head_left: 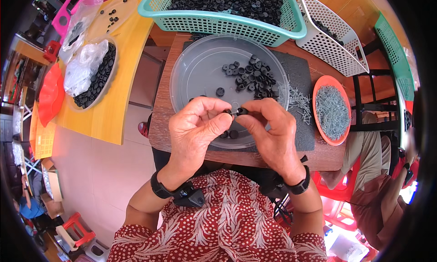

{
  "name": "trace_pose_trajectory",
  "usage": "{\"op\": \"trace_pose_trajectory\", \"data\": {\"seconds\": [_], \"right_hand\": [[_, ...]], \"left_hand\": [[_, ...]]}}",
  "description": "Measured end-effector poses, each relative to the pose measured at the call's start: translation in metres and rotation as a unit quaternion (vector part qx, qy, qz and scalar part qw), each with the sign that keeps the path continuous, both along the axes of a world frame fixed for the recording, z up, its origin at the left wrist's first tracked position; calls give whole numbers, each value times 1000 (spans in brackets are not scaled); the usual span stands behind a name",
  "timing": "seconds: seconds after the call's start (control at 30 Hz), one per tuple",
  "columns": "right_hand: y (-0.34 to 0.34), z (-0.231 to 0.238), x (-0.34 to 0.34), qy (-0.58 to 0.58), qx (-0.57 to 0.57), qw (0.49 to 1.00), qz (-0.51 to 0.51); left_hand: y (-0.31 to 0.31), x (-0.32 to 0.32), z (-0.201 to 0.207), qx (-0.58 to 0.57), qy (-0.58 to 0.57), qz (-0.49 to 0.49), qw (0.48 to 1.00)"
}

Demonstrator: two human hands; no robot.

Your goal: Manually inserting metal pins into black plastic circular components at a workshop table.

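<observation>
Both hands meet over the near part of a see-through round plastic tray (182, 64). My left hand (193, 125) pinches a small black round cap (227, 111) between thumb and fingertips. Another small black cap (242, 111) is gripped by my right hand (273, 132). A thin metallic piece, seemingly a screw (234, 112), shows between the two caps; which hand carries it I cannot tell. In the tray lies a heap of black caps (259, 77), mostly to the right. A single cap (220, 91) sits apart, and a few lie just below my fingers.
Loose screws (299, 102) lie on a dark mat (296, 66) beside an orange dish of screws (333, 111). Behind stand a teal basket (227, 23) full of black caps and a white basket (334, 48). A yellow table (123, 89) is at left. Another person (380, 184) sits at right.
</observation>
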State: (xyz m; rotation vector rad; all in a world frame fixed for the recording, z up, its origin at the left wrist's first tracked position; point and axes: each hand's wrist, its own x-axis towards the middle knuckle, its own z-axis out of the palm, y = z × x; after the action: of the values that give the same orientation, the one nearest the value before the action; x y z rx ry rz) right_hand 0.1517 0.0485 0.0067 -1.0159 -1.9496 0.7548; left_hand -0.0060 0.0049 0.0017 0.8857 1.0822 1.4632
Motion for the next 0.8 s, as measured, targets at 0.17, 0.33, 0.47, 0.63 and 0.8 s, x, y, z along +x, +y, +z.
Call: {"op": "trace_pose_trajectory", "data": {"seconds": [0.17, 0.33, 0.47, 0.63, 0.8], "right_hand": [[-19, -5, -7, 62, -48, 996, -41], [-25, -6, -9, 97, 6, 995, -33], [-29, -9, -9, 186, -70, 979, -35], [-29, -5, -7, 238, -167, 957, -1], [-29, -5, -4, 241, -181, 953, 20]], "left_hand": [[-4, 5, 0, -6, -6, 3, 1000], [-8, 7, 2, 6, -32, -5, 999], [-10, 7, 1, 9, -31, -12, 999], [-13, 5, -1, 6, -50, -25, 998], [-13, 4, -3, 19, -73, -42, 996]]}}
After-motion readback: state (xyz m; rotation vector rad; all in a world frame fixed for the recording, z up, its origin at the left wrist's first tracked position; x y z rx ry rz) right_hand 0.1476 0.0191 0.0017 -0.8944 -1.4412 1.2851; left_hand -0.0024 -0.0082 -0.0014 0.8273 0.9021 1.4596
